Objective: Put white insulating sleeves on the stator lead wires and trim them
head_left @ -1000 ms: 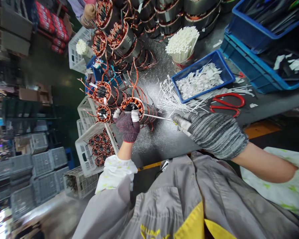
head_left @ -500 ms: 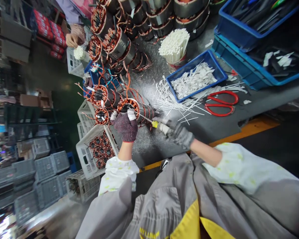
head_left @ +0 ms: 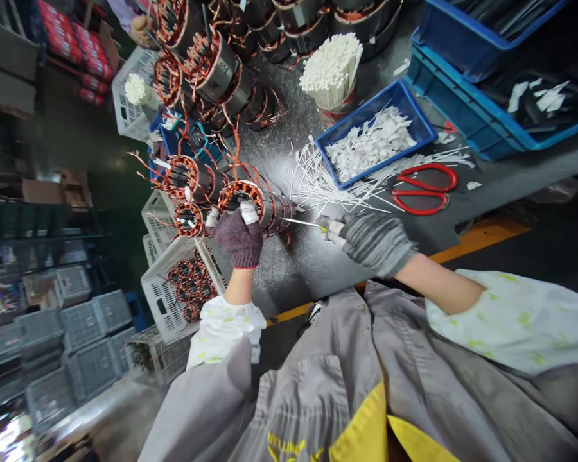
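In a dark maroon glove with white-wrapped fingertips, my left hand [head_left: 238, 239] is closed on the near rim of a motor stator [head_left: 274, 208] lying on its side, with orange copper windings showing at its open end. My right hand [head_left: 373, 240], in a grey striped glove with light wrapped fingers, is closed around a thin-shafted tool [head_left: 301, 222] that has a bit of yellow at the grip. The shaft points left toward the stator's side; whether its tip touches is unclear. Another wound stator [head_left: 195, 176] lies just left of my left hand.
A blue tray [head_left: 330, 168] of white scraps stands among loose white strips [head_left: 311, 183]. Red-handled scissors [head_left: 426, 189] lie to its right. Behind are a bundle of white sticks [head_left: 332, 67], stacked stators [head_left: 216, 67] and blue bins [head_left: 462, 102]. A co-worker's hand [head_left: 143, 31] is at upper left.
My right hand has moved right, away from the stator, with the tool, whose shaft now lies more level. My left hand stays at the stator rim. The whole view has shifted slightly.
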A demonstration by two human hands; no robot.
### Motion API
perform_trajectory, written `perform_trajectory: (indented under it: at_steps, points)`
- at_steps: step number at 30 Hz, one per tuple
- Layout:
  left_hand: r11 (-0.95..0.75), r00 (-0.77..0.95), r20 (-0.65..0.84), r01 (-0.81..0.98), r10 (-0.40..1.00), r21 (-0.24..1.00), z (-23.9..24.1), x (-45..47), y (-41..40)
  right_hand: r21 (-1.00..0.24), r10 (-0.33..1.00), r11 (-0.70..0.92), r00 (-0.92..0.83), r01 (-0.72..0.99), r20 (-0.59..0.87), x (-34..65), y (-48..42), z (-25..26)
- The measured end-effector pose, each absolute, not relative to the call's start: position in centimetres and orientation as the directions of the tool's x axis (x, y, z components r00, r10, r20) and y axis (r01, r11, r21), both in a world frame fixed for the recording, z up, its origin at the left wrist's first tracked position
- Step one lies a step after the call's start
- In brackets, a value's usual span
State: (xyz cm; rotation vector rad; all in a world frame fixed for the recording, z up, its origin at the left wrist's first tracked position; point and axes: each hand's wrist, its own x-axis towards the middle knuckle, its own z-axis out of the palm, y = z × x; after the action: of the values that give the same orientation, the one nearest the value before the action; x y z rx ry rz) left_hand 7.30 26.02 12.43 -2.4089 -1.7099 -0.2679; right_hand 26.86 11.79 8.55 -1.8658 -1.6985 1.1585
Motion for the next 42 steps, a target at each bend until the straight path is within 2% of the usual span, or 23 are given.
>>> perform_trajectory:
  at_steps: [2, 4, 8, 11, 14, 17, 22, 24, 26, 29, 31, 32, 33, 35, 38, 40, 42]
  points:
    - [-0.337, 0.337, 0.264, 0.94, 0.904, -0.047, 12.4, 7.3, 26.0, -0.858, 0.942, -0.288, -0.034, 0.425, -0.334, 24.9, 12.7, 7.4]
    - [-0.338, 0.338, 0.264, 0.94, 0.903, -0.047, 12.7, 7.4, 25.8, -0.887, 0.935, -0.307, -0.067, 0.344, -0.349, 23.5, 12.9, 6.3]
    - [-0.407, 0.409, 0.133, 0.912, 0.903, -0.044, 14.3, 7.8, 25.6, -0.806, 0.931, -0.3, -0.028, 0.51, -0.364, 25.2, 10.8, 4.9]
    - [-0.505, 0.5, -0.076, 0.857, 0.863, -0.098, 15.6, 8.5, 26.0, -0.634, 0.917, -0.283, 0.009, 0.72, -0.398, 28.3, 9.2, 5.0]
    - [-0.502, 0.465, -0.205, 0.842, 0.861, -0.197, 16.0, 9.6, 26.8, -0.491, 0.925, -0.136, -0.068, 0.86, -0.374, 29.6, 9.4, 5.6]
    - [-0.469, 0.435, -0.183, 0.852, 0.882, -0.233, 15.7, 10.3, 27.2, -0.466, 0.933, -0.066, -0.111, 0.882, -0.342, 29.1, 10.2, 5.5]
    - [-0.494, 0.485, -0.093, 0.85, 0.87, -0.182, 15.1, 10.0, 27.0, -0.455, 0.938, -0.066, -0.099, 0.888, -0.331, 28.5, 10.5, 4.0]
    - [-0.498, 0.489, -0.092, 0.849, 0.867, -0.177, 15.1, 9.9, 26.9, -0.484, 0.941, -0.079, -0.094, 0.871, -0.324, 28.0, 11.4, 3.8]
    - [-0.499, 0.489, -0.101, 0.846, 0.867, -0.186, 15.1, 9.9, 26.9, -0.567, 0.941, -0.133, -0.076, 0.813, -0.33, 26.8, 13.2, 3.6]
    - [-0.466, 0.45, -0.121, 0.858, 0.885, -0.216, 15.2, 10.0, 27.1, -0.814, 0.938, -0.25, -0.079, 0.525, -0.339, 24.7, 16.3, 3.2]
    - [-0.411, 0.389, -0.135, 0.879, 0.911, -0.239, 15.2, 10.2, 27.3, -0.894, 0.929, -0.298, -0.114, 0.334, -0.352, 24.1, 16.9, 2.7]
    - [-0.38, 0.355, -0.138, 0.892, 0.924, -0.247, 15.1, 10.2, 27.4, -0.901, 0.923, -0.314, -0.126, 0.301, -0.363, 24.2, 16.5, 2.3]
    - [-0.352, 0.328, -0.134, 0.903, 0.935, -0.248, 15.0, 10.4, 27.4, -0.889, 0.92, -0.317, -0.119, 0.331, -0.372, 24.6, 15.7, 2.0]
    - [-0.32, 0.304, -0.102, 0.919, 0.947, -0.231, 14.8, 10.7, 27.5, -0.807, 0.927, -0.295, -0.053, 0.511, -0.373, 25.8, 13.2, 1.5]
    - [-0.297, 0.292, -0.055, 0.933, 0.955, -0.203, 14.4, 11.2, 27.6, -0.557, 0.928, -0.241, 0.022, 0.795, -0.371, 27.2, 10.0, 1.5]
    - [-0.291, 0.284, -0.065, 0.934, 0.957, -0.208, 14.4, 11.5, 27.6, -0.488, 0.92, -0.19, -0.019, 0.852, -0.392, 27.3, 9.5, 1.7]
    - [-0.29, 0.275, -0.097, 0.932, 0.956, -0.219, 14.5, 11.7, 27.6, -0.487, 0.916, -0.149, -0.066, 0.861, -0.396, 26.8, 9.8, 1.5]
